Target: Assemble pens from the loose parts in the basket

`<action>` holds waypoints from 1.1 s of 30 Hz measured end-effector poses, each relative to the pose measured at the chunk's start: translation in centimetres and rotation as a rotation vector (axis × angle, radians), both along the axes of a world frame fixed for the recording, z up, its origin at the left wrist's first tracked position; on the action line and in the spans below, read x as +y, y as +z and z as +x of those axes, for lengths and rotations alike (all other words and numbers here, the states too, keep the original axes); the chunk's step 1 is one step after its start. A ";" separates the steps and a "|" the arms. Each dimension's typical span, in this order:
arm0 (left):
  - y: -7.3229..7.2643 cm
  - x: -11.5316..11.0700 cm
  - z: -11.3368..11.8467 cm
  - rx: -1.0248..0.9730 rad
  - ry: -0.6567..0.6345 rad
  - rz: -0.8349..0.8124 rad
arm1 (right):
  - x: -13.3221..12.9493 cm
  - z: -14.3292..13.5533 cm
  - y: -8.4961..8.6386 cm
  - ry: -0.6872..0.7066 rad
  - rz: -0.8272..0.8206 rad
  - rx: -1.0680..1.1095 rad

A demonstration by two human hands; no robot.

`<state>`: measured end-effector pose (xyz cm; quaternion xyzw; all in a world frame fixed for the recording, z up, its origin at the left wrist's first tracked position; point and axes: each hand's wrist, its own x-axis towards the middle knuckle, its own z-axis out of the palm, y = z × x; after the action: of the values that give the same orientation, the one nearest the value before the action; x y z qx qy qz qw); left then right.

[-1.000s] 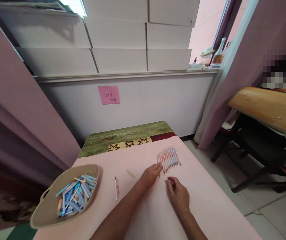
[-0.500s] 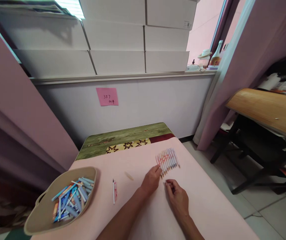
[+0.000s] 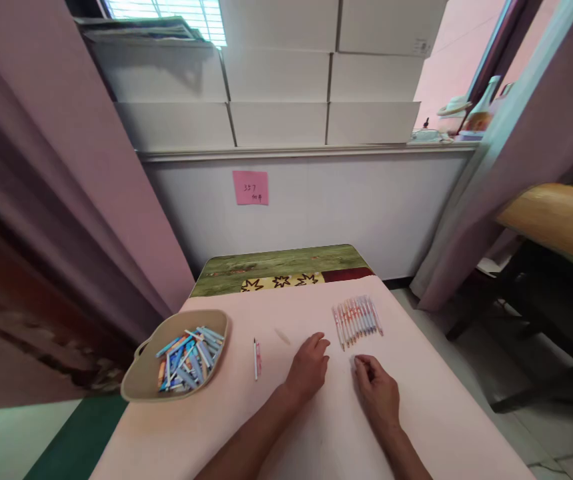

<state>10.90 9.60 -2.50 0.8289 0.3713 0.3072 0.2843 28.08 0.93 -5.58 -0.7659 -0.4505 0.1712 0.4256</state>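
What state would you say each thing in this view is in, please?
Row of pens: lying side by side.
Left hand: fingers loosely bent, apart from the row.
Right hand: fingers curled; contents unclear.
Basket: upright, open-topped, holding sticklike pieces.
White stick: lying beside a pink-patterned piece.
Pink note: stuck to the wall.

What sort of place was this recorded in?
Probably a makeshift indoor workspace, perhaps at home: a pinkish curtain hangs at left, white boxes are stacked on a ledge, and a pink-covered table bears a row of pens.
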 end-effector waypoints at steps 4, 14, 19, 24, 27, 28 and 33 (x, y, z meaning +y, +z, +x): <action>1.4 -2.1 -7.3 0.088 0.344 -0.025 | 0.3 -1.7 0.9 0.087 0.033 0.026; 0.5 -4.2 -15.8 -0.036 0.663 -0.172 | 7.0 -16.1 5.1 0.521 -0.253 -0.205; -0.3 -4.7 -16.8 -0.187 0.664 -0.263 | 8.5 -19.7 4.0 0.477 -0.350 -0.270; -0.9 -4.4 -16.9 -0.407 0.660 -0.454 | 8.4 -19.7 4.1 0.464 -0.367 -0.293; -1.2 -4.5 -16.2 -0.560 0.637 -0.607 | 6.9 -19.2 4.6 0.503 -0.319 -0.297; -1.3 -4.6 -15.9 -0.607 0.621 -0.652 | 6.2 -19.1 4.8 0.534 -0.298 -0.298; -1.5 -5.0 -15.4 -0.778 0.564 -0.766 | 4.7 -18.5 5.1 0.695 -0.222 -0.222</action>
<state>-4.48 4.60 -4.01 0.3647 0.5295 0.4952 0.5843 9.57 5.61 -0.48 -0.6225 -0.7056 0.2692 0.2054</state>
